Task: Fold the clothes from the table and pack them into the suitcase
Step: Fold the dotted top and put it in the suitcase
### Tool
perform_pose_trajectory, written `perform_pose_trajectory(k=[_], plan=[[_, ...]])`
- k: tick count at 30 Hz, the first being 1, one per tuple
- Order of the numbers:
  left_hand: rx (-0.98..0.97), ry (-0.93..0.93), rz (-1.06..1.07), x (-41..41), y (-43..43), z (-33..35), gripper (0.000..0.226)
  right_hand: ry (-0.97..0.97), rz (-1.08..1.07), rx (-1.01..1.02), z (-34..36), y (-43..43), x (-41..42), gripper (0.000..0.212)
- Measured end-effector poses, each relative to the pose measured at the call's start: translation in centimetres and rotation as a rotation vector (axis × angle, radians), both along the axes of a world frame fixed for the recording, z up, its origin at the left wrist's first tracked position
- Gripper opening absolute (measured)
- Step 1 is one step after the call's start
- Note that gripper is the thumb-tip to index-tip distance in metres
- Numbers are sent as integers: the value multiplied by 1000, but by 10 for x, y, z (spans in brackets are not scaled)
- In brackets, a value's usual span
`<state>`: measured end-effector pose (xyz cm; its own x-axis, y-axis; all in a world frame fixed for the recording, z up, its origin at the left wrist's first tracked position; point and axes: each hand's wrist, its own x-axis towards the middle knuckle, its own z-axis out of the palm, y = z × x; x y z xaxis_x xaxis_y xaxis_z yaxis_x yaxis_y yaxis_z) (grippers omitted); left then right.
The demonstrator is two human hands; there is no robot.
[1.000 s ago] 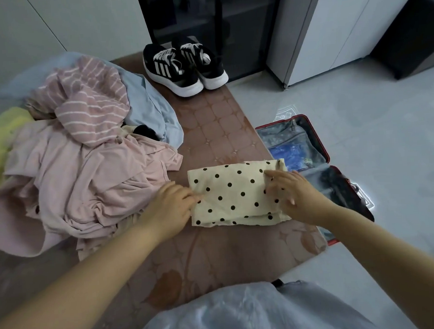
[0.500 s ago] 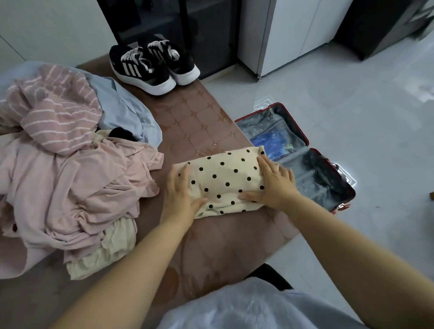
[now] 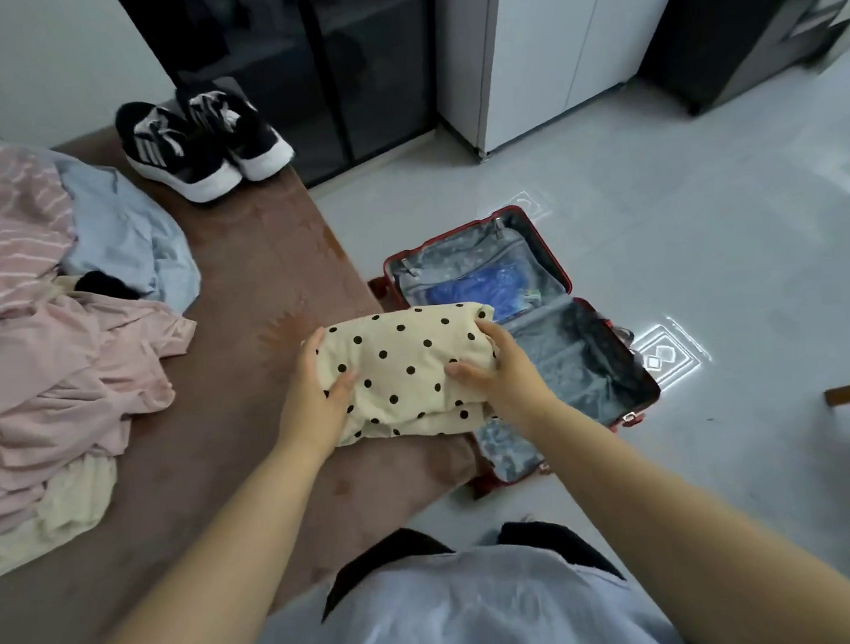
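Soft dotted cream garment (image 3: 405, 367), folded flat

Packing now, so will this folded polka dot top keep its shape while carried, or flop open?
Probably floppy: the polka dot top droops along its near edge between the left hand and right hand. Likely light: thin cloth. Folds may slip open.

Pale glossy tiled floor (image 3: 656, 270) with bright patterned insets, dark glass-fronted cabinet (image 3: 330, 56), white cupboard (image 3: 546, 44) beside it, black unit (image 3: 723, 35) far right, white wall (image 3: 30, 57) at left.
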<state>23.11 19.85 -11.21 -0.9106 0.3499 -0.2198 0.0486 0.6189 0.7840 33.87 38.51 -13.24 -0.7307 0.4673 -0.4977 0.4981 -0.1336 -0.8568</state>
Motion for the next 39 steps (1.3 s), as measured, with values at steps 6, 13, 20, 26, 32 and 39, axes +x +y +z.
perform_pose_trajectory(k=[6,13,20,26,32,39], plan=[[18,-51,-66,33,87,0,58,-97,-109,-50,-4,87,40,50],[40,-210,-163,51,192,-38,59,-163,-279,-41,-32,166,80,43],[8,-562,100,90,284,-148,60,-337,-283,28,-124,249,108,55],[-25,-690,209,98,330,-264,75,-411,-192,117,-245,302,106,58],[-25,-683,171,74,363,-395,86,-416,-58,228,-378,350,75,56],[-145,-362,-28,20,396,-562,80,-381,57,374,-553,405,-2,62]])
